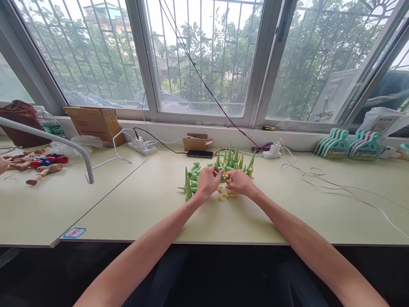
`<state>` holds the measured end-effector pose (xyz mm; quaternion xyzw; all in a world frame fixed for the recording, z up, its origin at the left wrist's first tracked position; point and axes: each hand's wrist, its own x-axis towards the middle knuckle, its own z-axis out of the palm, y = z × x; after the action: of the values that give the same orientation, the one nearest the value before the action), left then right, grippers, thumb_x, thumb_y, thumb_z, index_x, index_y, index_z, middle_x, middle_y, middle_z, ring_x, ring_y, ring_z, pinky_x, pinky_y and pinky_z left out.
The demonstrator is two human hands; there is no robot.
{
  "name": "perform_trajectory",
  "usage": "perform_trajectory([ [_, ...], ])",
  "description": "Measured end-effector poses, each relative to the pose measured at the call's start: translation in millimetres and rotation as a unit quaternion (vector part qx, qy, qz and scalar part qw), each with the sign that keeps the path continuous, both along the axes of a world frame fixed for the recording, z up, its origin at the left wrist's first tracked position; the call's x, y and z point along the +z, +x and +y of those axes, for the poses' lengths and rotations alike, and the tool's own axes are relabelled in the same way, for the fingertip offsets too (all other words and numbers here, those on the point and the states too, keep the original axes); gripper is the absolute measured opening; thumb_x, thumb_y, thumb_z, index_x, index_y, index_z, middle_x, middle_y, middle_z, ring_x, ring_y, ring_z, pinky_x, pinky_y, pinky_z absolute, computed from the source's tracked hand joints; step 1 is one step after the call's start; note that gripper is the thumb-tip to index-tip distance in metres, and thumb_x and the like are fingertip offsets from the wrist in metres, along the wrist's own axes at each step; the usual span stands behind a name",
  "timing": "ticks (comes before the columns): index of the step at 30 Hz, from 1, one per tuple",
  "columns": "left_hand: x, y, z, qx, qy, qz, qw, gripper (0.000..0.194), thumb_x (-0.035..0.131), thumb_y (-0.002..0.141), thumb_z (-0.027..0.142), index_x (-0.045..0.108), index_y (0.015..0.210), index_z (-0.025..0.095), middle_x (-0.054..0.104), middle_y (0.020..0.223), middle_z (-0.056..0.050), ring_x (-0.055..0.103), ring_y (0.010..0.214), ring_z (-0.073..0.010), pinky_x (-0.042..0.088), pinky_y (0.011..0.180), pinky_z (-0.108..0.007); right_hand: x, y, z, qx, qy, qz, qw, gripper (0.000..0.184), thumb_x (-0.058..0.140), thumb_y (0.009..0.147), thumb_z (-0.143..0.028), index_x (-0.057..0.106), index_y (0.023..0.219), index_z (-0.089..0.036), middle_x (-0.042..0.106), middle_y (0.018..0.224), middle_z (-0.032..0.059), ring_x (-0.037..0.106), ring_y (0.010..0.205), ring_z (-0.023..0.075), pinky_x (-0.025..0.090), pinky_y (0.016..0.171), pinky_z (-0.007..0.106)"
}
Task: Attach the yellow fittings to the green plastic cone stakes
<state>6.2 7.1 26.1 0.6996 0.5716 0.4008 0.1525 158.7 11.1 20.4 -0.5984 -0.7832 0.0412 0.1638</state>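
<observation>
Both hands meet over a cluster of green plastic cone-shaped pieces in the middle of the table. My left hand is closed, its thumb and fingers pinching what looks like one of the green cones. Close beside it, the fingers of my right hand are bent together in a pinch; a bit of yellow shows at their tips, but what they grip is too small to make out. Small yellow plastic pieces lie loose just below the hands. Several more green cones stand upright behind, some with yellow parts near them.
A phone and a small open cardboard box are behind the cluster. Power strips and white cables lie around. At left are a white metal arm, wooden toys and another person's hand; green hangers stand right.
</observation>
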Motion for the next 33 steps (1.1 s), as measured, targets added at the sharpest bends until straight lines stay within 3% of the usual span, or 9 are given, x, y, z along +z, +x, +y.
perform_trajectory([
  [8, 0.3, -1.6, 1.3, 0.04, 0.009, 0.028, 0.999, 0.034, 0.053, 0.089, 0.045, 0.056, 0.067, 0.019, 0.068, 0.075, -0.007, 0.06, 0.074, -0.0207, 0.036, 0.059, -0.028, -4.1, -5.5, -0.2, 0.003, -0.032, 0.035, 0.999, 0.018, 0.059, 0.083, -0.029, 0.071, 0.088, -0.017, 0.068, 0.08, 0.0064, 0.062, 0.076, 0.0175, 0.035, 0.058, 0.024],
  [13, -2.0, -1.2, 2.1, 0.027, 0.028, 0.048, 0.998, 0.033, 0.054, 0.089, 0.042, 0.055, 0.065, 0.019, 0.066, 0.07, -0.007, 0.061, 0.071, -0.0202, 0.039, 0.062, -0.028, -3.8, -5.6, -1.9, -0.003, -0.038, 0.024, 0.999, 0.015, 0.059, 0.081, -0.025, 0.07, 0.088, -0.018, 0.068, 0.081, 0.0055, 0.061, 0.075, 0.0171, 0.034, 0.056, 0.024],
  [22, -5.5, 0.0, 3.5, -0.032, -0.003, 0.048, 0.998, 0.038, 0.055, 0.088, 0.035, 0.046, 0.055, 0.02, 0.062, 0.061, -0.006, 0.061, 0.062, -0.0182, 0.043, 0.064, -0.029, -2.4, -2.2, -2.0, -0.01, -0.009, 0.0, 1.0, 0.014, 0.053, 0.08, -0.015, 0.067, 0.083, -0.017, 0.068, 0.081, 0.0058, 0.061, 0.076, 0.0172, 0.03, 0.055, 0.025],
  [33, -8.2, -2.4, 6.5, -0.015, 0.033, 0.077, 0.996, 0.035, 0.052, 0.089, 0.036, 0.047, 0.059, 0.02, 0.061, 0.063, -0.006, 0.056, 0.064, -0.0179, 0.038, 0.062, -0.029, 0.9, -1.4, -2.9, -0.035, 0.019, 0.01, 0.999, 0.017, 0.05, 0.087, -0.021, 0.067, 0.09, -0.019, 0.07, 0.086, 0.0071, 0.063, 0.085, 0.02, 0.031, 0.06, 0.026],
])
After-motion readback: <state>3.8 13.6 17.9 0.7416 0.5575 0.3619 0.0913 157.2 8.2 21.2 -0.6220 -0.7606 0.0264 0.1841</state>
